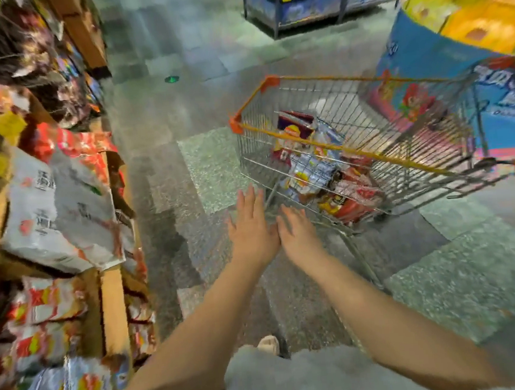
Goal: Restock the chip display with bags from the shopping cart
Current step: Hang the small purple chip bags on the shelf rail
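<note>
Shop aisle here, with a speckled grey tiled floor [201, 113] running up the middle and the whole view smeared by blur. Along the left edge stands the chip display [53, 209], shelves crammed with snack packs in red, white and silver, too blurred to count, with yellow price tags [9, 124] at the shelf edges. Top centre, a blue rack [313, 5]; top right, a round blue stand [422, 46] piled with orange and yellow boxes.

One shopping cart [353, 145], silver wire with an orange rim, sits right of centre on the floor. In its basket lies a heap of bags [318, 166], purple, silver-blue and red ones among them, overlapping so that no exact count is possible. One pink and blue package [408, 105] leans at the far end of the basket.

Two bare arms reach forward. The left hand [250, 225] is spread flat, fingers straight and fanned, palm down, holding nothing, just short of the cart's near corner. The right hand [298, 231] is alongside it, fingers extended and relaxed, also holding nothing; the two hands touch or nearly touch at the inner edges. Whether the right fingertips meet the cart wire, I cannot tell. One light shoe [268, 344] shows below.
</note>
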A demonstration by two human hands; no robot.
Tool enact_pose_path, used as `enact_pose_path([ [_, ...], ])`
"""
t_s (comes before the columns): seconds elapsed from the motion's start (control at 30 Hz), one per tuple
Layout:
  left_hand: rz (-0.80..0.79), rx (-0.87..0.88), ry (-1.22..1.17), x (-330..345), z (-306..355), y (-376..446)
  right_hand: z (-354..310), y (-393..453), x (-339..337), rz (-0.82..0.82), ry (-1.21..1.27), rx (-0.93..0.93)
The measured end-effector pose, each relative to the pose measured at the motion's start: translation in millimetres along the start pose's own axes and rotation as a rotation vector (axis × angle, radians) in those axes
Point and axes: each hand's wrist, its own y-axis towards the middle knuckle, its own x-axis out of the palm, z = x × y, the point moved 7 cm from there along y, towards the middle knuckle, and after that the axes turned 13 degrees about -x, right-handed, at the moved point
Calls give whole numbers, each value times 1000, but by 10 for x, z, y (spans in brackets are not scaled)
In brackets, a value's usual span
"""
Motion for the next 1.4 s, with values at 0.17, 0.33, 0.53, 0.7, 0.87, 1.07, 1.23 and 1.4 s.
enact_pose_path([
  [0.17, 16, 170, -30, -216, 439, 840, 31, 786, -361, 156, 19, 11],
  [0.33, -22, 287, -73, -55, 940, 1490, 347, 1400, -731, 251, 42, 44],
  [0.53, -9, 345, 27, 180, 1506, 2617, 939, 2454, -1101, 208, 7, 12],
  [0.7, -99, 302, 80, 596, 1789, 3723, 1546, 3467, -1224, 117, 18, 12],
  [0.87, -255, 134, 171, 1100, 1798, 4597, 2221, 4243, -1345, -29, -78, 49],
  [1.07, -383, 18, 358, 1545, 1544, 5352, 2976, 4797, -1081, -288, -90, 222],
  [1.23, -447, 62, 489, 1936, 1355, 5888, 3374, 5002, -691, -381, -8, 238],
  [1.4, -526, 114, 565, 2530, 1175, 6240, 3796, 5200, -252, -406, 61, 257],
])
